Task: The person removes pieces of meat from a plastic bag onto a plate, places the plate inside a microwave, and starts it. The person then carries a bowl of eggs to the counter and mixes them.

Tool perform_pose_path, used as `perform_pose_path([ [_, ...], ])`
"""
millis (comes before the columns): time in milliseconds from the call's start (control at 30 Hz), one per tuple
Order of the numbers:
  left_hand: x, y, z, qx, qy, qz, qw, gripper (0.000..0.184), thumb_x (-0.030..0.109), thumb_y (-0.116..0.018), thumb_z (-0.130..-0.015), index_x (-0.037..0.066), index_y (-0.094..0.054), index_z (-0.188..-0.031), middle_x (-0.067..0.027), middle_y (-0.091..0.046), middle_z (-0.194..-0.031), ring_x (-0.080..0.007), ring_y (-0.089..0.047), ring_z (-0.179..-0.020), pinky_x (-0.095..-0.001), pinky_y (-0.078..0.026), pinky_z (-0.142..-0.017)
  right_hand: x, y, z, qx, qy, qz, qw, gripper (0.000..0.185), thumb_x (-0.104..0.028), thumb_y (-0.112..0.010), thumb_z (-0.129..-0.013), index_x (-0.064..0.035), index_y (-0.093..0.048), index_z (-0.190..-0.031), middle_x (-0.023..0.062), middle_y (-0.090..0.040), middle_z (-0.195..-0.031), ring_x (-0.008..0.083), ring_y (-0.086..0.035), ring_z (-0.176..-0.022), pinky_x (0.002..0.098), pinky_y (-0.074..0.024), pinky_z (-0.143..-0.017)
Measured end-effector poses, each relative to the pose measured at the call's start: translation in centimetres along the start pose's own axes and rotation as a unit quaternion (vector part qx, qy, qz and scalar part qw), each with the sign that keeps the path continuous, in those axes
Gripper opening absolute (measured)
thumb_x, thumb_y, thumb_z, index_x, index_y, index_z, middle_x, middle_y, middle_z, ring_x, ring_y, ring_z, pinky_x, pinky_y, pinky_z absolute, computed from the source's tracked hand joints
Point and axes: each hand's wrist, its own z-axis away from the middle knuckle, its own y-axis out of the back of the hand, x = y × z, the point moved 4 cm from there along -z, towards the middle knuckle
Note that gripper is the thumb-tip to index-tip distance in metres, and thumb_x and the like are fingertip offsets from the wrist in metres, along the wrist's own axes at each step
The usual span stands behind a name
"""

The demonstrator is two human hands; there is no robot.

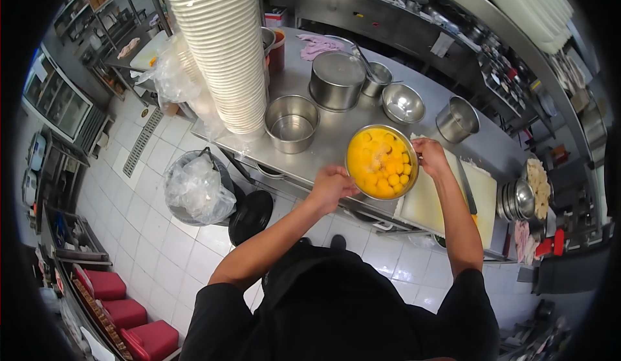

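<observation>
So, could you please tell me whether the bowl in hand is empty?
Not empty: yellow, yolk-like rounds spread across the bowl; exact depth I cannot tell.

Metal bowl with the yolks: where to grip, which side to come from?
I'd take the metal bowl at opposite sides of its rim, coming from left and right, roughly where the left hand and right hand are. It's round, shows no handle, and the yolks fill much of its opening, so paired grips should help keep it level.
</observation>
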Motion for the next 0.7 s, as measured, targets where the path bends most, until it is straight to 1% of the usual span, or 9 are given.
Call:
perform_pose_path([
  [67, -0.3, -0.1, -0.8, 0.021, -0.007, 0.021, 1.000, 0.015, -0.008, -0.053, -0.075, 0.004, -0.045, -0.076, -0.0106, -0.054, -0.079, -0.0228, -0.059, -0.067, -0.0352, -0.054, -0.064, 0.1, 0.1, -1.7, -0.025, -0.005, 0.005, 1.000, 0.012, -0.005, -0.052, -0.084, -0.0001, -0.058, -0.093, 0.0026, -0.054, -0.073, 0.0105, -0.046, -0.056, 0.0252, -0.0376, -0.048],
  [167, -0.8, -0.1, -1.5, 0.040, -0.021, 0.029, 0.999, 0.014, -0.009, -0.053, -0.076, 0.003, -0.046, -0.077, -0.0103, -0.054, -0.079, -0.0228, -0.059, -0.068, -0.0344, -0.055, -0.064, 0.6, 0.5, -3.3, -0.061, -0.011, 0.022, 0.998, 0.011, -0.005, -0.053, -0.084, 0.0001, -0.058, -0.093, 0.0026, -0.055, -0.074, 0.0094, -0.046, -0.056, 0.0238, -0.0373, -0.048],
  [267, -0.6, -0.8, -1.1, 0.056, -0.008, 0.036, 0.998, 0.010, -0.007, -0.053, -0.080, 0.002, -0.049, -0.082, -0.0088, -0.054, -0.081, -0.0209, -0.060, -0.070, -0.0344, -0.055, -0.069, 1.0, 0.5, -4.7, -0.093, -0.028, 0.024, 0.995, 0.012, -0.005, -0.053, -0.084, 0.0006, -0.058, -0.094, 0.0026, -0.056, -0.073, 0.0087, -0.048, -0.055, 0.0228, -0.0381, -0.048],
  [367, -1.4, -0.8, -1.0, 0.068, -0.010, 0.029, 0.997, 0.009, -0.006, -0.055, -0.080, 0.001, -0.051, -0.085, -0.0076, -0.055, -0.082, -0.0199, -0.061, -0.072, -0.0336, -0.055, -0.070, -1.1, 0.5, -4.5, -0.146, -0.040, 0.085, 0.985, 0.011, -0.004, -0.055, -0.082, 0.0002, -0.060, -0.091, 0.0019, -0.055, -0.068, 0.0084, -0.049, -0.055, 0.0213, -0.0398, -0.050],
  [467, -1.1, -1.1, 0.1, 0.078, -0.026, 0.030, 0.996, 0.007, -0.003, -0.055, -0.082, 0.001, -0.053, -0.087, -0.0067, -0.056, -0.083, -0.0183, -0.060, -0.073, -0.0334, -0.055, -0.072, -3.8, 1.4, -9.6, -0.196, 0.096, 0.224, 0.950, 0.012, -0.007, -0.054, -0.081, -0.0001, -0.062, -0.087, 0.0086, -0.060, -0.068, 0.0157, -0.056, -0.058, 0.0264, -0.0441, -0.053],
  [500, -0.9, -1.2, 0.4, 0.079, -0.033, 0.030, 0.996, 0.006, -0.001, -0.056, -0.083, 0.001, -0.054, -0.088, -0.0063, -0.056, -0.083, -0.0176, -0.060, -0.073, -0.0333, -0.055, -0.072, -5.7, 1.5, -11.7, -0.119, 0.223, 0.334, 0.908, 0.014, -0.010, -0.054, -0.082, -0.0003, -0.063, -0.086, 0.0130, -0.062, -0.072, 0.0218, -0.059, -0.062, 0.0302, -0.0458, -0.057],
  [533, -0.9, -1.2, 0.7, 0.091, -0.036, 0.028, 0.995, 0.004, 0.001, -0.054, -0.084, 0.000, -0.055, -0.088, -0.0059, -0.056, -0.083, -0.0169, -0.060, -0.073, -0.0333, -0.055, -0.073, -7.7, 0.7, -13.4, -0.035, 0.346, 0.427, 0.835, 0.018, -0.014, -0.053, -0.082, -0.0004, -0.064, -0.085, 0.0174, -0.064, -0.076, 0.0279, -0.062, -0.067, 0.0340, -0.0475, -0.061],
  [600, -0.8, -0.9, 1.1, 0.113, -0.043, 0.022, 0.992, 0.007, 0.006, -0.052, -0.087, 0.000, -0.056, -0.088, -0.0050, -0.057, -0.082, -0.0155, -0.059, -0.073, -0.0333, -0.054, -0.073, -11.6, -1.8, -15.5, 0.041, 0.385, 0.490, 0.781, 0.024, -0.023, -0.053, -0.083, -0.0020, -0.065, -0.085, 0.0193, -0.063, -0.084, 0.0349, -0.061, -0.078, 0.0391, -0.0474, -0.069],
  [700, -0.5, -0.3, 1.9, 0.215, -0.087, -0.011, 0.973, 0.016, 0.013, -0.049, -0.091, 0.000, -0.057, -0.086, -0.0042, -0.057, -0.083, -0.0140, -0.058, -0.073, -0.0316, -0.053, -0.071, -12.9, -4.4, -20.7, 0.041, 0.398, 0.523, 0.753, 0.028, -0.028, -0.056, -0.081, -0.0020, -0.065, -0.084, 0.0189, -0.064, -0.082, 0.0360, -0.061, -0.082, 0.0415, -0.0468, -0.073],
])
